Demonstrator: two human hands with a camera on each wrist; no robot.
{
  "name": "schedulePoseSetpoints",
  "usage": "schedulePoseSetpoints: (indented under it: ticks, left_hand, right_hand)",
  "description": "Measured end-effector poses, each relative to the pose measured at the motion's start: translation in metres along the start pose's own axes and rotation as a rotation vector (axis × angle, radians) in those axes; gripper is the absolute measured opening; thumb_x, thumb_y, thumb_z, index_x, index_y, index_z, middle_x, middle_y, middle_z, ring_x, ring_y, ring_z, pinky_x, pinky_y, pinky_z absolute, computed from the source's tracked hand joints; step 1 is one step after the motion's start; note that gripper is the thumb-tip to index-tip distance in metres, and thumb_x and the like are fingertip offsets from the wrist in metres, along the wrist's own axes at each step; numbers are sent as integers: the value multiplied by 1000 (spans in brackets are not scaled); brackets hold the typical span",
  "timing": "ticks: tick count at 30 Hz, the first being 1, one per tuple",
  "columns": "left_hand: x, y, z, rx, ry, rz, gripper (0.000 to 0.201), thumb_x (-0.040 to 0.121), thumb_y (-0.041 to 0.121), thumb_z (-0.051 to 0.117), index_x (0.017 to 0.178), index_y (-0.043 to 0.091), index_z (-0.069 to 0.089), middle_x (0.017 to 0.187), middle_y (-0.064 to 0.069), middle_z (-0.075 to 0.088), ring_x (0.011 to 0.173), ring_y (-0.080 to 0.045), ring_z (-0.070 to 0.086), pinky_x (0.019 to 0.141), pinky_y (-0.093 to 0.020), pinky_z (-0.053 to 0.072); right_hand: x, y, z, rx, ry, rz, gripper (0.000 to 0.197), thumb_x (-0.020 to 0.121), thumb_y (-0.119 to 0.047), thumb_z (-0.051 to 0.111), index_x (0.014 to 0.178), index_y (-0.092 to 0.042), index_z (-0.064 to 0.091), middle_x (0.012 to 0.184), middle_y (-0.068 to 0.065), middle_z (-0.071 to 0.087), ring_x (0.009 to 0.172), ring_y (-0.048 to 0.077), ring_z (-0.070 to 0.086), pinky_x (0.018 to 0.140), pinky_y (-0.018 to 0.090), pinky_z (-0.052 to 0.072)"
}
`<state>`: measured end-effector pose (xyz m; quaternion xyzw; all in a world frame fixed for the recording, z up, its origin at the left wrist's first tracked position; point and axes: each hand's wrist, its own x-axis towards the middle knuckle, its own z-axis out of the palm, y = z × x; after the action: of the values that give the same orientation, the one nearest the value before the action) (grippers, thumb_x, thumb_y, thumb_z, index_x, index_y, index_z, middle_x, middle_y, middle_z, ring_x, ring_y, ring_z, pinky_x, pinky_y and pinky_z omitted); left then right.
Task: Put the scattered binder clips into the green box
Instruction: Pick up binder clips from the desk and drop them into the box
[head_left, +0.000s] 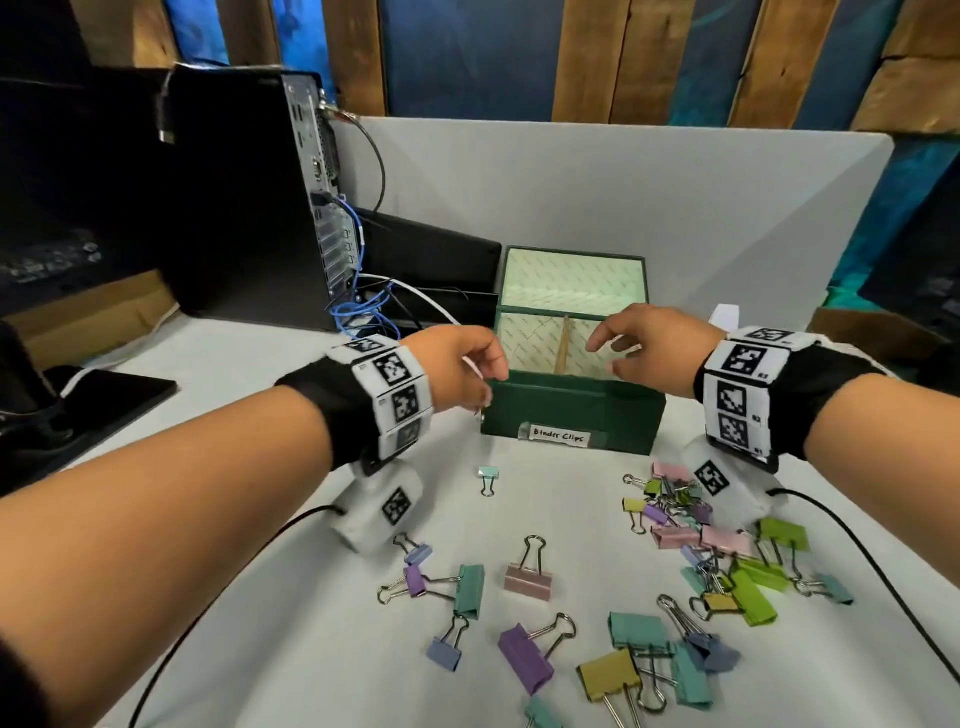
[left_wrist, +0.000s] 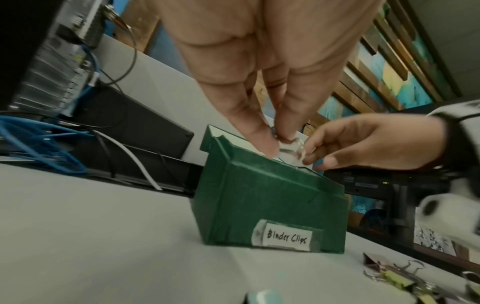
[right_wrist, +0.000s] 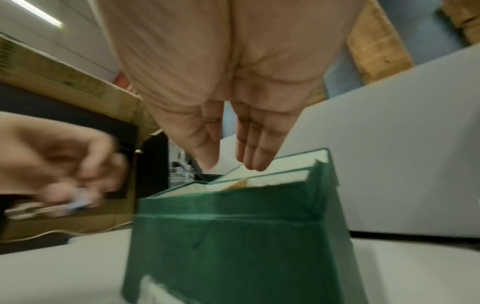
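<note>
The left hand (head_left: 457, 364) is pinching a clip (left_wrist: 288, 147) at the green box (head_left: 571, 415) rim; released early, it risks falling outside. The right hand (head_left: 649, 348) is hovering, fingers (right_wrist: 255, 148) relaxed, empty.

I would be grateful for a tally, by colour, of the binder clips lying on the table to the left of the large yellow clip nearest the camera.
Teal or mint clips: 3
Purple clips: 2
Blue clips: 2
Pink clips: 1
Total: 8
</note>
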<state>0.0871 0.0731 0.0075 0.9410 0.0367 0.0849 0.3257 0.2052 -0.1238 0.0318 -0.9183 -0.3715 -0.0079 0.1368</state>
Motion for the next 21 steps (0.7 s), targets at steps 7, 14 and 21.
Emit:
schedulePoseSetpoints:
  ticks: [7, 14, 21]
  left_hand:
    - [36, 27, 25, 104, 4, 127, 19, 80, 9, 66, 79, 27, 59, 89, 6, 68, 92, -15, 67, 81, -24, 53]
    - [22, 28, 21, 39, -45, 169, 31, 86, 13, 61, 113, 28, 60, 124, 8, 56, 121, -10, 52, 99, -25, 44]
    - [-23, -12, -1, 211, -187, 80, 22, 80, 16, 68, 99, 28, 66, 98, 13, 64, 91, -10, 66, 87, -30, 53]
  right_hand:
    - [-49, -34, 0, -105, -387, -261, 20, 90, -23, 57, 105, -34, 64, 106, -12, 61, 96, 5, 58, 90, 23, 48]
    - [-57, -54, 20, -146, -658, -367, 29, 88, -17, 59, 111, -32, 67, 111, -11, 61, 98, 8, 58, 88, 26, 49]
    - [-60, -70, 41, -236, -737, -496, 41, 84, -24, 66, 121, -40, 57, 120, -10, 54, 107, 11, 52, 92, 29, 45]
